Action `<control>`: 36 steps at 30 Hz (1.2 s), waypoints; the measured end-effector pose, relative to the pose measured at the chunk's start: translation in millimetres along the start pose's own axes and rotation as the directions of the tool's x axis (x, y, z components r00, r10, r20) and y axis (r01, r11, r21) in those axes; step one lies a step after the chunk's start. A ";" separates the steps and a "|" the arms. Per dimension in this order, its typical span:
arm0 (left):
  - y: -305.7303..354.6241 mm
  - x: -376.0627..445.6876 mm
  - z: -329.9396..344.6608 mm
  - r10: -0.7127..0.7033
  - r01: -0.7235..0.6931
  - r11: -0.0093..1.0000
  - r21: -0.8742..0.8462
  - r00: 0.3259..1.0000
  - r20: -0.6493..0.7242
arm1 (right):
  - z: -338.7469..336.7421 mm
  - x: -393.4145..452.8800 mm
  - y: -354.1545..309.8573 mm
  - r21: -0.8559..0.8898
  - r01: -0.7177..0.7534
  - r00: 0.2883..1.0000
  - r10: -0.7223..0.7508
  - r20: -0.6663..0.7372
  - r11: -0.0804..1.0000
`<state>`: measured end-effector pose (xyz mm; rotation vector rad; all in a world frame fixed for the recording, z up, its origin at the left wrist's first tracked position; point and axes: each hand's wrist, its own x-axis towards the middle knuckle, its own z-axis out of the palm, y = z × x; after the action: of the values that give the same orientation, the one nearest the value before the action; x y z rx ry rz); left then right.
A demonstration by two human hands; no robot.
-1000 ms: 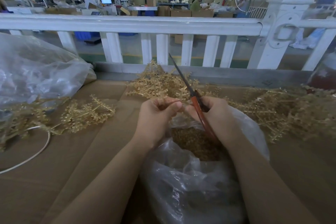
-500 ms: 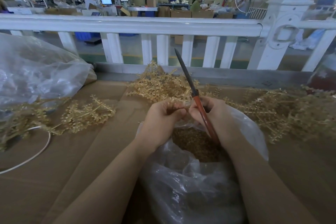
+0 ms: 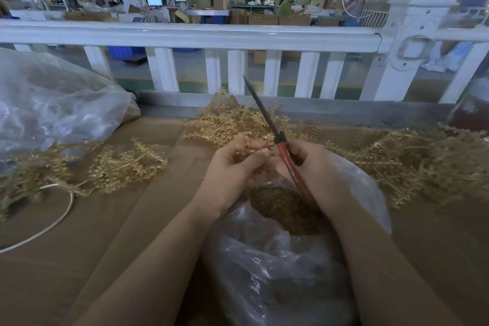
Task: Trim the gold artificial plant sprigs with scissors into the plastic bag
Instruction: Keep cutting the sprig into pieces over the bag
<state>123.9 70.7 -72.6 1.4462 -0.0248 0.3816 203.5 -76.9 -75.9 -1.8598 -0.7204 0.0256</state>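
My right hand (image 3: 312, 167) grips the red-handled scissors (image 3: 284, 151), whose dark blades are together and point up and away toward the railing. My left hand (image 3: 232, 167) pinches a small gold sprig piece (image 3: 247, 144) right beside the scissor handles, fingers curled round it. Both hands hover over the open clear plastic bag (image 3: 277, 272), which holds a heap of gold trimmings (image 3: 280, 206). Gold sprigs lie in piles behind my hands (image 3: 227, 119), at the left (image 3: 121, 164) and at the right (image 3: 407, 159).
The work surface is brown cardboard (image 3: 92, 246). A large clear bag (image 3: 47, 106) bulges at the left, with a white cord (image 3: 53, 219) looping below it. A white railing (image 3: 198, 34) runs across the far edge; a red-filled container (image 3: 473, 111) stands at far right.
The scissors have tilted slightly more upright and shifted a little left. My left hand's fingers have worked round the sprig piece. Both hands stay over the bag.
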 end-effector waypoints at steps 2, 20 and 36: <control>0.7 0.2 1.3 0.024 -0.023 1.000 0.014 0.998 -0.061 | 1.5 -1.4 -0.8 -0.015 0.010 1.000 -0.010 -0.004 1.000; 7.0 3.0 -10.0 -0.070 0.001 0.980 -0.197 0.937 -0.343 | -10.1 -14.6 -23.5 -0.645 0.006 1.000 0.000 0.009 0.764; 2.2 5.2 -12.6 0.027 -0.052 0.990 -0.135 0.983 -0.182 | -8.9 -10.8 -17.4 -0.628 0.035 0.999 -0.044 0.001 0.777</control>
<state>125.5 84.3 -70.9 1.2708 0.0647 0.5322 189.8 -85.7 -60.7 -2.4817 -0.8217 -0.2924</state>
